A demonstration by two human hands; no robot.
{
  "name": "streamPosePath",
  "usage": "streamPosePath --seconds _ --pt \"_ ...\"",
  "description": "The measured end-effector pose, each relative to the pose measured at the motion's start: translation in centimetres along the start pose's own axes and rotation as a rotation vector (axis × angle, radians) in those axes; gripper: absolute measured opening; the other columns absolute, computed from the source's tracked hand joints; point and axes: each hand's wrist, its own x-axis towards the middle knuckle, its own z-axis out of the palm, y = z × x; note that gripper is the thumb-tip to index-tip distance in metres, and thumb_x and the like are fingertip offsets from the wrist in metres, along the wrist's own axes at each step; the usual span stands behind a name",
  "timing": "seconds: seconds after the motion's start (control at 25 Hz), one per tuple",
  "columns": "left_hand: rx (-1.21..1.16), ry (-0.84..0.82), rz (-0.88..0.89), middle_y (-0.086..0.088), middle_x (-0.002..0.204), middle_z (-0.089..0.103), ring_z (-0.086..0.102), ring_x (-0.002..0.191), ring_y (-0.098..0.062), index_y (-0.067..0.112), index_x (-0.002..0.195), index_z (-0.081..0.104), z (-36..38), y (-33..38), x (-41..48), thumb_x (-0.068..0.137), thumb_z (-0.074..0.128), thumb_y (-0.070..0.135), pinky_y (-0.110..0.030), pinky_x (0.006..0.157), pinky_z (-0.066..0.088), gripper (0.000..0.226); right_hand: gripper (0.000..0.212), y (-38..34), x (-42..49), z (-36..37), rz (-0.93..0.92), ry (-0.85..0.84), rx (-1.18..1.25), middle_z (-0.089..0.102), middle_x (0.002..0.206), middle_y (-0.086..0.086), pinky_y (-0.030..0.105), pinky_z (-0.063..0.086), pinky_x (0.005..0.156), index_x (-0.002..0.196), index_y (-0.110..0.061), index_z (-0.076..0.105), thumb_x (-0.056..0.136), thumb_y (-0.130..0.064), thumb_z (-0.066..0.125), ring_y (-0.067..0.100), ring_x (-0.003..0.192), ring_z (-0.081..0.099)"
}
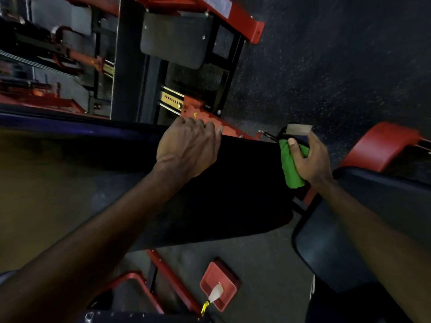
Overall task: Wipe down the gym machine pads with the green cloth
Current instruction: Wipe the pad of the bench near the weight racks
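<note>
Your left hand (189,145): knuckles up, fingers curled over the far edge of the black pad (233,194), gripping it. It sits at 12 o'clock of the pad's centre.

Your right hand (313,159): at 3 o'clock of the left one, well apart from it. The thumb clamps the green cloth (291,166) into the palm, with the fingers wrapped round behind. The cloth is bunched and hangs at the pad's 3 o'clock end. I can't tell whether it touches the pad edge or sits just beside it.

At 12 o'clock of the cloth, by your fingertips, is a dark item with a beige band (299,129). I can't tell what it is.

The black pad is long and runs 9 to 3 across mid-frame, with your left forearm over it. A dark blue pad (338,241) lies at 4 o'clock of it under your right forearm, with a narrow gap between the two.

- **Red frame** (205,115): at 12 o'clock, just past your left knuckles.
- **Yellow perforated strip** (171,99): at 11 o'clock of that hand.
- **Grey plate** (177,38): further out, at 12.
- **Red curved part** (377,145): at 3 o'clock of your right hand.
- **Red tray** (227,292): at 6 o'clock of the black pad, with a pale piece with a yellow end lying in it.
- **Floor** (338,66): dark and speckled, at 1 o'clock.
</note>
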Motion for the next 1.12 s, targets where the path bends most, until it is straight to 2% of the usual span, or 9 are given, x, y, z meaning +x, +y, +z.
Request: streamPosePath --seconds 0.16,0.32,0.4,0.6,0.68,0.8,0.96,1.12 --pt "0.014 0.005 -0.010 -0.010 0.075 0.067 0.061 0.065 -0.028 0.016 0.083 0.061 0.1 0.2 -0.1 0.107 0.022 0.034 -0.037 0.066 0.041 0.049 0.061 -0.9 0.4 -0.1 0.065 0.046 -0.054 0.068 0.112 0.016 0.030 0.045 0.084 0.119 -0.005 0.063 0.094 -0.057 0.046 0.032 0.105 0.063" --pt "0.016 0.010 -0.004 -0.010 0.076 0.066 0.061 0.066 -0.027 0.016 0.084 0.061 -0.3 0.1 -0.2 0.107 0.024 0.033 -0.036 0.067 0.041 0.047 0.053 -4.5 0.3 1.8 -0.034 0.013 0.003 0.068 0.113 0.010 0.033 0.049 0.087 0.119 -0.007 0.064 0.093 -0.052 0.054 0.025 0.106 0.063" --pt "0.002 -0.002 0.003 -0.010 0.078 0.067 0.062 0.068 -0.027 0.016 0.086 0.062 -0.4 0.1 -0.2 0.107 0.023 0.033 -0.037 0.069 0.042 0.048 0.055 -3.8 0.2 1.5 -0.037 0.016 0.035 0.068 0.114 0.013 0.037 0.051 0.088 0.121 -0.006 0.063 0.092 -0.053 0.055 0.028 0.107 0.064" --pt "0.018 0.017 -0.016 -0.013 0.073 0.067 0.063 0.065 -0.030 0.014 0.082 0.062 0.4 0.4 0.2 0.105 0.026 0.031 -0.039 0.068 0.044 0.046 0.052 1.8 0.6 -1.1 0.191 0.073 -0.026 0.069 0.117 0.018 0.037 0.048 0.090 0.123 -0.011 0.065 0.094 -0.052 0.054 0.034 0.110 0.064" --pt "0.033 0.050 -0.023 -0.013 0.071 0.067 0.062 0.061 -0.030 0.014 0.079 0.063 0.8 0.4 0.1 0.104 0.028 0.029 -0.038 0.065 0.044 0.046 0.046 1.7 0.9 -1.0 0.211 0.073 -0.047 0.070 0.116 0.017 0.034 0.047 0.088 0.122 -0.013 0.066 0.096 -0.048 0.056 0.033 0.110 0.064" --pt "0.024 0.058 -0.012 -0.013 0.069 0.066 0.061 0.059 -0.028 0.013 0.079 0.063 0.8 0.6 0.0 0.105 0.028 0.028 -0.036 0.063 0.042 0.047 0.046 -0.8 1.0 -0.1 0.182 0.070 -0.030 0.071 0.112 0.013 0.031 0.047 0.085 0.119 -0.013 0.068 0.094 -0.050 0.056 0.030 0.107 0.064" --pt "-0.006 0.045 -0.013 -0.013 0.069 0.065 0.060 0.059 -0.028 0.012 0.080 0.063 0.7 0.5 0.1 0.105 0.029 0.027 -0.037 0.064 0.043 0.045 0.058 -8.0 0.9 2.0 0.050 0.042 0.052 0.072 0.113 0.011 0.038 0.052 0.090 0.121 -0.014 0.067 0.089 -0.060 0.052 0.029 0.108 0.065" --pt "-0.022 0.039 0.020 -0.012 0.072 0.068 0.062 0.062 -0.027 0.015 0.083 0.063 0.2 0.5 0.1 0.103 0.023 0.024 -0.034 0.065 0.043 0.046 0.054 -14.3 -0.4 4.2 -0.085 0.042 0.120 0.071 0.112 0.006 0.029 0.051 0.086 0.119 -0.010 0.066 0.092 -0.055 0.053 0.020 0.104 0.066"
